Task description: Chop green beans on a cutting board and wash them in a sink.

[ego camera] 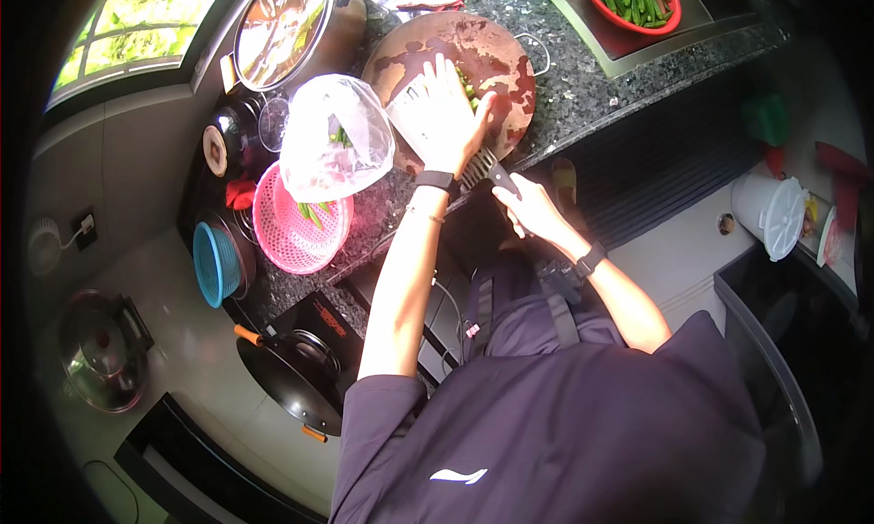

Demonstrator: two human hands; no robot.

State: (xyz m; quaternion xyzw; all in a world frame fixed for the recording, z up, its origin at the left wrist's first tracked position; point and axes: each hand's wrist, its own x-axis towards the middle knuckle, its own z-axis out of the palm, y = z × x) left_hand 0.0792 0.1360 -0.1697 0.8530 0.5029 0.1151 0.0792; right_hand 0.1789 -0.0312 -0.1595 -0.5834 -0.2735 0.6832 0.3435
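Observation:
A round wooden chopping board (512,107) with dark wet patches lies on the speckled stone counter. My left hand (447,121) is spread flat, palm down, over the board, across the broad pale blade (403,111) of a kitchen knife. The blade is partly hidden and bears dark slots or marks. My right hand (536,206) grips the knife's black handle (504,178) at the board's near edge. Cut green vegetable pieces (468,87) show beside my left hand; others may be hidden under it. Left of the board, a clear plastic bag (328,158) has green pods inside.
A pink plastic basket (300,244) holds a few green pods. Farther left stand a large lidded pot (348,29), a blue basket (217,264) and a black wok (290,380). At upper right, a red bowl (672,19) holds green pods. A white lidded bucket (768,210) stands lower right.

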